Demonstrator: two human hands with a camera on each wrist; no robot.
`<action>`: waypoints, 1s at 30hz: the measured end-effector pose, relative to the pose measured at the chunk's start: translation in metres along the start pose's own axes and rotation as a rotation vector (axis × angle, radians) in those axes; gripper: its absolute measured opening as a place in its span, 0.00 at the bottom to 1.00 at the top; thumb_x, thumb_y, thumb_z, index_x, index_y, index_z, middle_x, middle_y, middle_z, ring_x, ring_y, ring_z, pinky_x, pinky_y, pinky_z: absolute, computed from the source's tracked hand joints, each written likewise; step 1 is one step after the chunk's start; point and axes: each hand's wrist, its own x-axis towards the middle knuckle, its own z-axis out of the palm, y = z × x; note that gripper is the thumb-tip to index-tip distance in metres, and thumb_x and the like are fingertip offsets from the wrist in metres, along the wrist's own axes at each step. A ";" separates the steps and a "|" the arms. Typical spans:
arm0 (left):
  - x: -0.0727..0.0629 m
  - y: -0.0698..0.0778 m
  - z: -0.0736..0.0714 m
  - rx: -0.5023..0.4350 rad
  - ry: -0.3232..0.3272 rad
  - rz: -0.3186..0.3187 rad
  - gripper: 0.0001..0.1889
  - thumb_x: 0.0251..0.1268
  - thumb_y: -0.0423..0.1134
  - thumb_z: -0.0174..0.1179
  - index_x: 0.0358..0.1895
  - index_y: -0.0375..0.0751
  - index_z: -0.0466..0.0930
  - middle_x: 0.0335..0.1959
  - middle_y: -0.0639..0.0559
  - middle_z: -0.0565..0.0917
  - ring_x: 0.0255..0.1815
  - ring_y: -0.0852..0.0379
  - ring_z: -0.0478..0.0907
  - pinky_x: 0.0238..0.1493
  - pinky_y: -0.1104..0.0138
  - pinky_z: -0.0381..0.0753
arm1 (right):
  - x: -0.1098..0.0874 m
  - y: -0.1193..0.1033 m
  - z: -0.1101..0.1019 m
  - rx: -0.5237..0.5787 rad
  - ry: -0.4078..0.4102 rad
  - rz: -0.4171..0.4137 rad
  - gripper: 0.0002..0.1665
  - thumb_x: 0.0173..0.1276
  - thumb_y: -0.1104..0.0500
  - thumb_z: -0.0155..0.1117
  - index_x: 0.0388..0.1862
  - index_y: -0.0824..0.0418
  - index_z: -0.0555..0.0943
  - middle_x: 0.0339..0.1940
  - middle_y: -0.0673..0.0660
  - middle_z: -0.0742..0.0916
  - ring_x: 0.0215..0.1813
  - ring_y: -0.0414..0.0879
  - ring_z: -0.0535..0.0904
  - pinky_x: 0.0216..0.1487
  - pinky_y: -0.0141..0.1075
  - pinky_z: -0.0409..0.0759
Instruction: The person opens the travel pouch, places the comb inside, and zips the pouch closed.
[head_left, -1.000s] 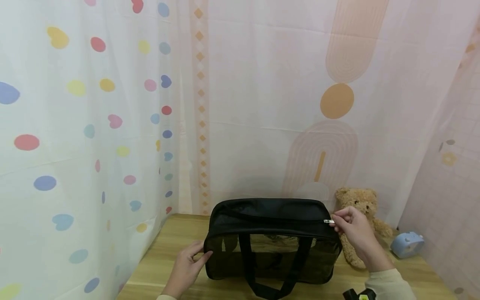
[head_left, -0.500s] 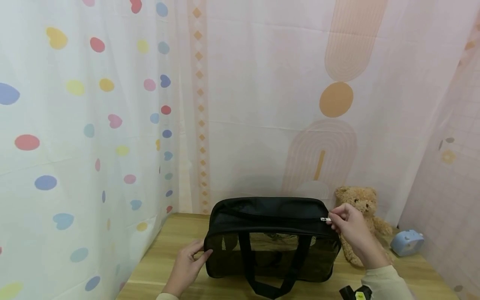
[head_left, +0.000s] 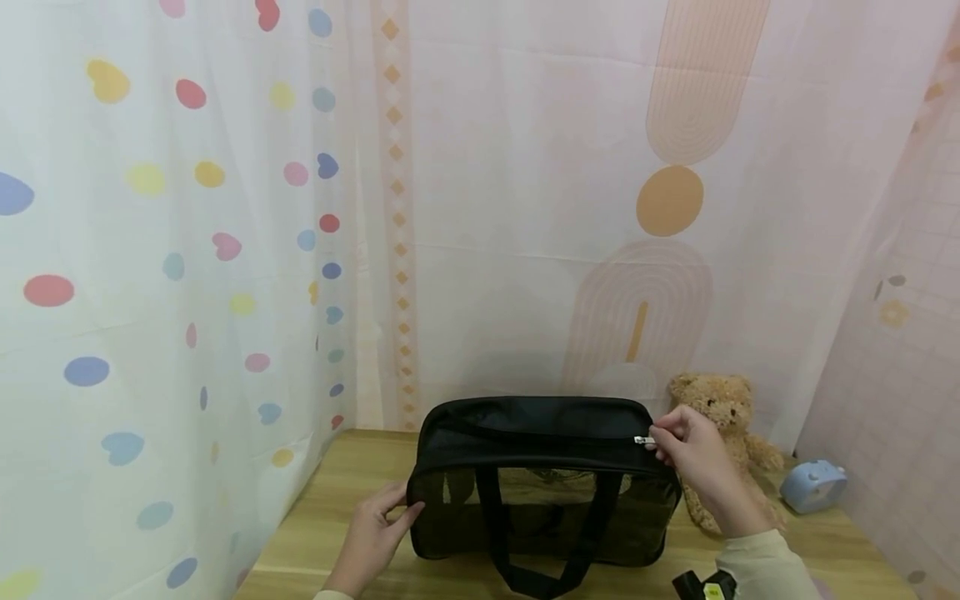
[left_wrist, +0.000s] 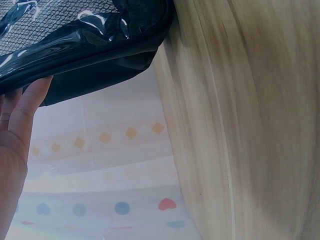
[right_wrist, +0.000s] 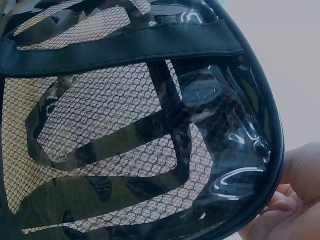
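A black bag (head_left: 532, 417) with see-through smoky front and two-strap style handle (head_left: 491, 521) stands upright on the wooden table. My left hand (head_left: 372, 533) holds its left end, thumb on the front edge; in the left wrist view that hand's fingers (left_wrist: 30, 105) touch the dark piping. At the top right, my right hand (head_left: 701, 467) pinches the silver zipper pull (head_left: 641, 440). Close up, the right wrist view shows the clear panel and mesh (right_wrist: 115, 105), with part of the right hand (right_wrist: 295, 195) beyond the rim; the zipper pull is hidden there.
Behind the right hand a brown teddy bear (head_left: 712, 396) sits partly covered. To its right is a small light-blue object (head_left: 813, 486). Patterned curtains (head_left: 487, 208) close in the back and both sides of the wooden table (head_left: 330, 492).
My right hand has drawn the zipper pull a short way left along the bag's top. The left hand stays at the bag's left end, and the bag has barely shifted.
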 end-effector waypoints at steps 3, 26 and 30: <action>0.000 0.000 0.000 0.006 -0.003 0.002 0.20 0.61 0.27 0.70 0.52 0.55 0.89 0.43 0.61 0.87 0.42 0.63 0.84 0.35 0.69 0.85 | 0.000 -0.002 0.002 -0.009 0.000 -0.015 0.07 0.76 0.70 0.58 0.47 0.74 0.73 0.31 0.56 0.87 0.30 0.43 0.80 0.33 0.34 0.80; 0.001 0.000 0.001 0.015 -0.013 -0.006 0.20 0.62 0.27 0.69 0.54 0.53 0.88 0.45 0.57 0.88 0.42 0.62 0.84 0.35 0.69 0.85 | -0.003 -0.009 0.013 -0.191 -0.042 -0.123 0.02 0.75 0.71 0.58 0.44 0.70 0.76 0.35 0.59 0.88 0.32 0.47 0.81 0.31 0.35 0.79; 0.002 0.000 0.001 0.005 -0.020 -0.015 0.20 0.62 0.27 0.69 0.53 0.55 0.89 0.45 0.58 0.88 0.43 0.62 0.84 0.36 0.69 0.86 | -0.002 -0.011 0.014 -0.200 -0.059 -0.135 0.02 0.76 0.70 0.58 0.44 0.69 0.76 0.34 0.58 0.88 0.33 0.47 0.82 0.31 0.36 0.78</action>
